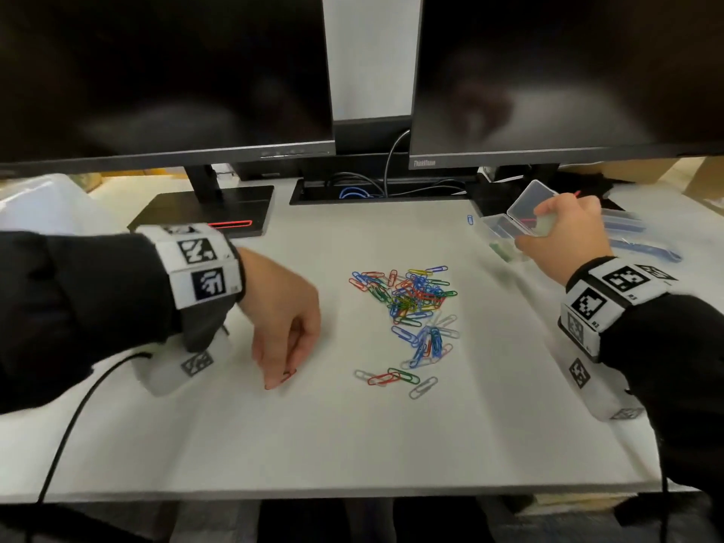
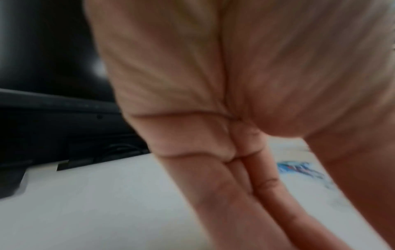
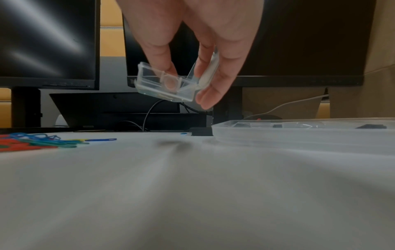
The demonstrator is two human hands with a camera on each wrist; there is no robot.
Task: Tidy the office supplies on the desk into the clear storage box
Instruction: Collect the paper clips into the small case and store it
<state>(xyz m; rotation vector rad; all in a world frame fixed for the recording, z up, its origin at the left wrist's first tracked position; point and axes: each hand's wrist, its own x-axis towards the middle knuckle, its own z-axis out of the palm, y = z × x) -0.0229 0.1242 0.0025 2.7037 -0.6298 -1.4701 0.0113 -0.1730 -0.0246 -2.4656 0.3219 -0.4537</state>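
Observation:
A heap of coloured paper clips (image 1: 411, 303) lies mid-desk, seen blurred in the left wrist view as paper clips (image 2: 299, 169) and low at the left as paper clips (image 3: 42, 140) in the right wrist view. My left hand (image 1: 284, 370) points fingers down left of the heap and pinches a red paper clip (image 1: 289, 375) against the desk. At the back right my right hand (image 1: 544, 225) holds the small clear storage box (image 1: 521, 209), its hinged lid up. In the right wrist view the right hand (image 3: 186, 81) keeps the clear storage box (image 3: 162, 84) tilted above the desk.
Two dark monitors (image 1: 156, 72) stand behind, their bases (image 1: 203, 213) and a cable slot (image 1: 376, 190) along the back edge. A flat clear tray (image 3: 299, 135) lies right of the box. One blue clip (image 1: 470, 219) sits apart near the box. White desk (image 1: 352, 436) runs to the front edge.

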